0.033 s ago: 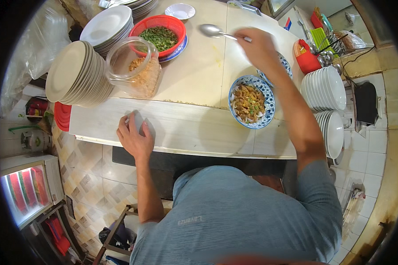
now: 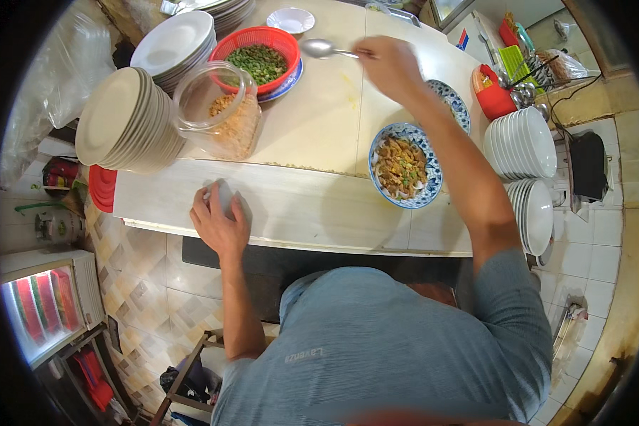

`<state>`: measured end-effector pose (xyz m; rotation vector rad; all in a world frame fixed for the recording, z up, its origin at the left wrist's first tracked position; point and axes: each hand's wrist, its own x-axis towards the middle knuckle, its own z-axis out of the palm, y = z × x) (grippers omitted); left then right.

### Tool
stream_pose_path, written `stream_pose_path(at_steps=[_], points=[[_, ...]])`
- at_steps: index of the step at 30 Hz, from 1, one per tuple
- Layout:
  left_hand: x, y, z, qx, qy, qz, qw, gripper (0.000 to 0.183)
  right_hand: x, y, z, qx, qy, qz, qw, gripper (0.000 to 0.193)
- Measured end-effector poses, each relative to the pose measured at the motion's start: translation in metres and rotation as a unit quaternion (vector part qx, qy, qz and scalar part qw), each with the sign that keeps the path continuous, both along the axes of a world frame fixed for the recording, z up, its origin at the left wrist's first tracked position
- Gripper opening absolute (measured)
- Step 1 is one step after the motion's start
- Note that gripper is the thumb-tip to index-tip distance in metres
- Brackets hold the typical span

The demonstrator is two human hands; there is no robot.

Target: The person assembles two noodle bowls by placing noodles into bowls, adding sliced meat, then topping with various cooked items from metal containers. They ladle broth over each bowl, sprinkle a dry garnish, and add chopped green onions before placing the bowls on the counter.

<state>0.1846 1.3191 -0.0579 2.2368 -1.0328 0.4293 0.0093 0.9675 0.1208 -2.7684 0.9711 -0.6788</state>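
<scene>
My right hand (image 2: 390, 67) is closed on the handle of a metal spoon (image 2: 319, 48), holding it over the far part of the counter with its bowl pointing left. My left hand (image 2: 220, 220) rests on the front strip of the counter, fingers spread and holding nothing. Below my right forearm is a blue-and-white patterned bowl (image 2: 424, 190) of brown topped food (image 2: 399, 167) with green bits. Behind it, a second patterned bowl (image 2: 456, 106) is partly hidden by my arm. Chopped green herbs (image 2: 257, 62) fill a red plastic basket (image 2: 289, 41), left of the spoon.
A clear plastic jar (image 2: 184, 106) of orange-brown crumbs stands beside stacked plates (image 2: 106, 117) at the left. A small white dish (image 2: 291, 20) lies at the back. Stacked white bowls (image 2: 520, 142) line the right edge, near a red container (image 2: 491, 96). The counter (image 2: 298, 206) ends before my body.
My right hand has moved a little to the left with the spoon, toward the red basket. More of the second bowl shows. My left hand stays on the counter.
</scene>
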Motion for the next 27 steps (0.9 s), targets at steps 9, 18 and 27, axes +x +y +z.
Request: stream_pose_path(at_steps=[9,18,27], points=[[0.001,-0.001,0.006,0.014,-0.005,0.007,1.0,0.048,0.167,-0.02,-0.055,0.04,0.147,0.021,0.988,0.023],[0.0,-0.005,0.008,0.027,-0.009,0.008,1.0,0.05,0.119,-0.026,-0.054,0.258,-0.041,0.022,0.965,0.022],[0.002,-0.001,-0.011,0.04,-0.048,0.015,0.998,0.046,-0.086,0.041,0.001,0.205,-0.074,-0.003,0.976,0.022]])
